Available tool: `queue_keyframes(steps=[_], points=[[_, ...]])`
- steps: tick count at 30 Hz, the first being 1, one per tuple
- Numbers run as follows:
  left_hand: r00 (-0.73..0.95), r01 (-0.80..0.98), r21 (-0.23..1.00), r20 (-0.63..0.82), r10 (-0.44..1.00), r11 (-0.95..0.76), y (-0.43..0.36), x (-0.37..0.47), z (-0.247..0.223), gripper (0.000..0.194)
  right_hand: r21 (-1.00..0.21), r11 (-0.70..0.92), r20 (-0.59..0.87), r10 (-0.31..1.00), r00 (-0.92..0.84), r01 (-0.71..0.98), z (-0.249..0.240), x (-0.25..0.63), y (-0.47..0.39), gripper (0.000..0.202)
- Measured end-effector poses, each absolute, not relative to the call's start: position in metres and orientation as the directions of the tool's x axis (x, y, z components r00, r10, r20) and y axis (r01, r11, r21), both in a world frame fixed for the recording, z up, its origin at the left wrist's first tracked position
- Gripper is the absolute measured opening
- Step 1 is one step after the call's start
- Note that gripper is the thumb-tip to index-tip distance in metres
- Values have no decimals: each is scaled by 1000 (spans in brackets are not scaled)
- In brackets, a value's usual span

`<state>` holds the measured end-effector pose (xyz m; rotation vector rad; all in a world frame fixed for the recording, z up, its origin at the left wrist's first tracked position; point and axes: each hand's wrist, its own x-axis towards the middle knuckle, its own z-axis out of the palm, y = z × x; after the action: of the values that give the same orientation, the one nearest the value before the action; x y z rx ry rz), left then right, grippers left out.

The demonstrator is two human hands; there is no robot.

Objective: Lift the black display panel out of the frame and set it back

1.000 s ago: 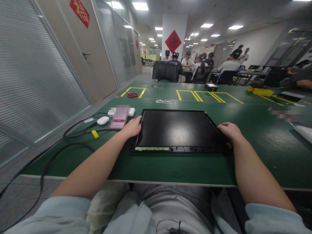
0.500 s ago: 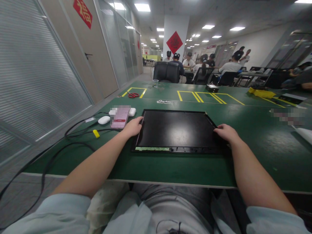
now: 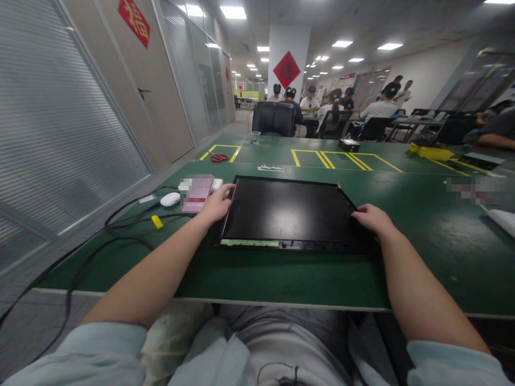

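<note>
A black flat display panel [image 3: 289,212] in a dark frame lies over the green table [image 3: 281,279], with a green strip along its near left edge. My left hand [image 3: 219,205] grips the panel's left edge, thumb on top near the far corner. At the right edge my right hand [image 3: 372,219] holds the frame, its thumb on top and its other fingers largely hidden beneath. The panel's left side looks slightly raised from the table.
Left of the panel are a phone [image 3: 197,194], a white mouse-shaped object [image 3: 170,199], a yellow piece [image 3: 156,222] and black cables. Beyond it lie red scissors [image 3: 219,157], a silver tool [image 3: 271,168], a clear cup [image 3: 255,138] and a black box [image 3: 348,145].
The panel's left side has risen slightly with my left hand, which has shifted a little up and left. My right hand stays at the right edge.
</note>
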<state>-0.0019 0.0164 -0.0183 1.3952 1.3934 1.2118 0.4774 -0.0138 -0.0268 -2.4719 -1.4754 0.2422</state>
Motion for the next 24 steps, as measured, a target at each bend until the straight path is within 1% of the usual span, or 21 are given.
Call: queue_keyframes(steps=[2, 5, 8, 11, 17, 24], points=[[-76, 97, 995, 1, 997, 6, 14, 4, -12, 70, -292, -457, -15, 880, 474, 840, -27, 478, -14, 37], [-144, -14, 999, -53, 988, 51, 11, 10, -5, 66, -287, -461, -19, 879, 476, 840, -27, 478, -14, 38], [-201, -68, 995, -83, 976, 71, 9, 13, 0, 59, -287, -464, -24, 878, 478, 838, -27, 478, -13, 40], [-219, -118, 988, -121, 968, 96, 10, 12, 0, 57, -287, -470, -34, 876, 481, 835, -26, 477, -13, 41], [-208, -222, 957, -232, 950, 185, 18, 6, -5, 63, -295, -468, -36, 877, 480, 833, -26, 477, -14, 41], [-165, -304, 930, -263, 950, 205, 23, 4, -10, 73, -302, -460, -8, 877, 480, 835, -27, 477, -14, 36]])
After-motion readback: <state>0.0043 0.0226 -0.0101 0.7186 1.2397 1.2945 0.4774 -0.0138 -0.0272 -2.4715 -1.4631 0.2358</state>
